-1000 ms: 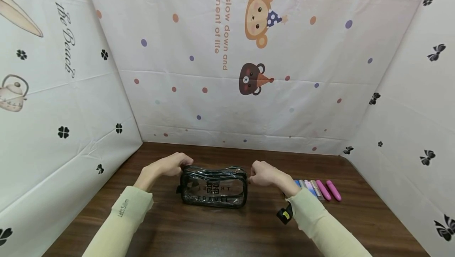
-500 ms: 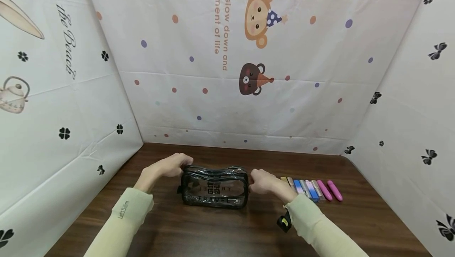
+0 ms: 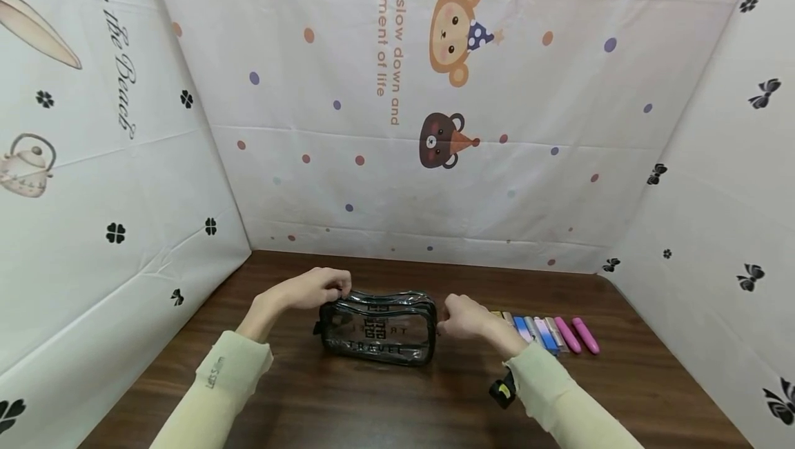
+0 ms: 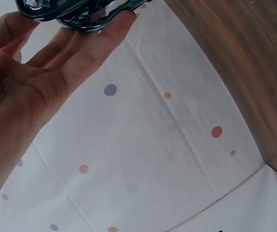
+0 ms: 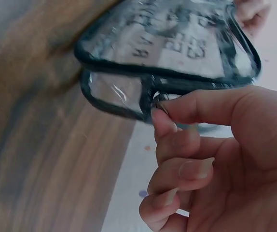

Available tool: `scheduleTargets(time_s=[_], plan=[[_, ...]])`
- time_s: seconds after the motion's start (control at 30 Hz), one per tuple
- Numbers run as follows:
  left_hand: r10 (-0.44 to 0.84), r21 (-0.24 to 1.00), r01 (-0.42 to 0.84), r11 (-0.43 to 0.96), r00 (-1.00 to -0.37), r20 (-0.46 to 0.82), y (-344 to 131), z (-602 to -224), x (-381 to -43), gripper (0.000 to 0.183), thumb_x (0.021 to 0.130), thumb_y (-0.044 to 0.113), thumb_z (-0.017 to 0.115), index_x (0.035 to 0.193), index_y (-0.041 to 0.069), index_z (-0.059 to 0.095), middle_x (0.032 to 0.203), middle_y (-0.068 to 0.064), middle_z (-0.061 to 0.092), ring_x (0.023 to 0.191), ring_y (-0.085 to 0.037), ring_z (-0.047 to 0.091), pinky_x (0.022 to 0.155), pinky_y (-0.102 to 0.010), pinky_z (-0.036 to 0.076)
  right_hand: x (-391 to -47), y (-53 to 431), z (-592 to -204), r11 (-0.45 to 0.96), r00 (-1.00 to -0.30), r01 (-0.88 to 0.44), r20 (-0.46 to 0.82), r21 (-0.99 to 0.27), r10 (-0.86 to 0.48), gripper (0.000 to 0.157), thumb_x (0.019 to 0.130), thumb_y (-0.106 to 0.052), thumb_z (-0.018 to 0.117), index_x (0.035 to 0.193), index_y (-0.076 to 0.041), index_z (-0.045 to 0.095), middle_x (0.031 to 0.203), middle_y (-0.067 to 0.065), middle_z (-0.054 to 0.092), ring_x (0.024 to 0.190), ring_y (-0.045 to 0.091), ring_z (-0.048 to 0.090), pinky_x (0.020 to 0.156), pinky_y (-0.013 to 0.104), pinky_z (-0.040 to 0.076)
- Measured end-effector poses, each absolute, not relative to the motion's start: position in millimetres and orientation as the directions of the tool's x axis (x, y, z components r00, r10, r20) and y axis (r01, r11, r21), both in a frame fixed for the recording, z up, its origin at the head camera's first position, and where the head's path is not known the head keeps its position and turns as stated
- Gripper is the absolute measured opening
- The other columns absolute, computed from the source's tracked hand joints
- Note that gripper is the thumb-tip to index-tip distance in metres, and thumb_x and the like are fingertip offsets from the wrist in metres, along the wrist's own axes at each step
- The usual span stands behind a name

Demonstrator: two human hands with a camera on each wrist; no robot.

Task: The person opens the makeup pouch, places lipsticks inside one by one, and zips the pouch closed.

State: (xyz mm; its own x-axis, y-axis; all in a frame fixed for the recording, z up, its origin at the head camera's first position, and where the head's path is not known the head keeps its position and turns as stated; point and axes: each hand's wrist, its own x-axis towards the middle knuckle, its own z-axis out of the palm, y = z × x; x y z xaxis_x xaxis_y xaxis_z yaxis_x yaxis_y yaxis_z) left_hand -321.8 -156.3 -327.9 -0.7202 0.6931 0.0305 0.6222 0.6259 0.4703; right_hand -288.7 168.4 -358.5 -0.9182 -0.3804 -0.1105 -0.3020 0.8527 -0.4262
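Observation:
A clear travel pouch (image 3: 380, 333) with black piping and the word TRAVEL stands upright on the table. My left hand (image 3: 317, 288) holds its top edge near the left corner, fingertips bent down over it. From below, the left wrist view has the pouch's black rim (image 4: 80, 21) between thumb and fingers. My right hand (image 3: 462, 316) is at the pouch's right end. There, in the right wrist view, thumb and index finger pinch a small metal zipper pull (image 5: 160, 100) where the zip ends, and the other fingers curl in loosely.
Right of the pouch lies a row of several slim tubes and boxes (image 3: 535, 333) in gold, blue and silver. Two pink tubes (image 3: 576, 335) end the row. A patterned white cloth (image 3: 373, 214) walls the brown wooden table (image 3: 373, 407) at the back and sides.
My left hand has shifted rightward along the pouch's top edge. The right hand has come down slightly at the pouch's right end, uncovering more of the row of tubes. The pouch has barely moved.

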Motion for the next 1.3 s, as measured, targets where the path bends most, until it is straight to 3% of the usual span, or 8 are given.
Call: scheduleTargets(time_s=[0.17, 0.27, 0.47, 0.63, 0.8, 1.17, 1.3], plan=[[0.686, 0.48, 0.606, 0.634, -0.727, 0.012, -158, -331, -322, 0.011, 0.099, 0.014, 0.053, 0.103, 0.011, 0.063, 0.099, 0.0, 0.063, 0.081, -0.012, 0.054, 0.073, -0.029, 0.045, -294, 191, -350, 0.823, -0.921, -0.307, -0.068, -0.478, -0.383, 0.049, 0.093, -0.014, 0.061, 0.049, -0.017, 0.039, 0.044, -0.008, 0.03, 0.041, 0.007, 0.022, 0.047, 0.022, 0.027], [0.692, 0.471, 0.61, 0.638, -0.722, -0.003, -160, -330, -322, 0.017, 0.098, 0.02, 0.056, 0.11, 0.011, 0.063, 0.108, -0.003, 0.063, 0.091, -0.017, 0.057, 0.078, -0.034, 0.047, -298, 210, -348, 0.847, -0.947, -0.273, -0.029, -0.457, -0.321, 0.046, 0.093, -0.015, 0.061, 0.051, -0.017, 0.04, 0.046, -0.007, 0.033, 0.043, 0.006, 0.025, 0.048, 0.021, 0.027], [0.668, 0.477, 0.567, 0.671, -0.742, -0.057, -163, -330, -319, 0.033, 0.097, 0.026, 0.057, 0.127, 0.013, 0.059, 0.13, -0.008, 0.056, 0.117, -0.028, 0.055, 0.093, -0.046, 0.046, -301, 237, -362, 0.937, -0.986, -0.141, -0.038, -0.32, -0.161, 0.045, 0.087, -0.022, 0.067, 0.053, -0.017, 0.039, 0.049, -0.007, 0.032, 0.046, 0.008, 0.028, 0.045, 0.022, 0.022], [0.668, 0.491, 0.556, 0.671, -0.741, -0.074, -164, -331, -319, 0.041, 0.097, 0.028, 0.057, 0.134, 0.011, 0.054, 0.139, -0.011, 0.051, 0.127, -0.033, 0.049, 0.099, -0.052, 0.043, -302, 249, -375, 0.979, -0.995, -0.044, -0.078, -0.199, -0.061, 0.036, 0.085, -0.029, 0.072, 0.063, -0.012, 0.048, 0.058, -0.001, 0.04, 0.053, 0.013, 0.037, 0.048, 0.027, 0.027], [0.672, 0.495, 0.561, 0.664, -0.737, -0.066, -165, -333, -318, 0.044, 0.097, 0.027, 0.057, 0.137, 0.01, 0.053, 0.142, -0.011, 0.048, 0.129, -0.033, 0.047, 0.101, -0.053, 0.041, -303, 254, -382, 0.987, -0.995, -0.037, -0.089, -0.157, -0.051, 0.032, 0.082, -0.031, 0.075, 0.071, -0.009, 0.055, 0.064, 0.003, 0.05, 0.058, 0.016, 0.045, 0.051, 0.031, 0.033], [0.667, 0.479, 0.56, 0.676, -0.742, -0.073, -161, -332, -319, 0.047, 0.097, 0.03, 0.057, 0.139, 0.01, 0.051, 0.147, -0.013, 0.044, 0.134, -0.034, 0.042, 0.106, -0.055, 0.038, -306, 252, -388, 0.979, -0.992, -0.075, -0.088, -0.188, -0.093, 0.028, 0.078, -0.023, 0.079, 0.079, -0.008, 0.056, 0.07, 0.005, 0.054, 0.062, 0.019, 0.05, 0.052, 0.034, 0.037], [0.682, 0.464, 0.585, 0.665, -0.729, -0.059, -160, -332, -320, 0.047, 0.097, 0.029, 0.057, 0.138, 0.009, 0.051, 0.146, -0.013, 0.044, 0.134, -0.035, 0.043, 0.105, -0.055, 0.038, -306, 251, -388, 0.986, -0.992, -0.053, -0.103, -0.156, -0.069, 0.028, 0.081, -0.026, 0.077, 0.075, -0.008, 0.055, 0.068, 0.005, 0.052, 0.061, 0.019, 0.049, 0.053, 0.035, 0.037]])
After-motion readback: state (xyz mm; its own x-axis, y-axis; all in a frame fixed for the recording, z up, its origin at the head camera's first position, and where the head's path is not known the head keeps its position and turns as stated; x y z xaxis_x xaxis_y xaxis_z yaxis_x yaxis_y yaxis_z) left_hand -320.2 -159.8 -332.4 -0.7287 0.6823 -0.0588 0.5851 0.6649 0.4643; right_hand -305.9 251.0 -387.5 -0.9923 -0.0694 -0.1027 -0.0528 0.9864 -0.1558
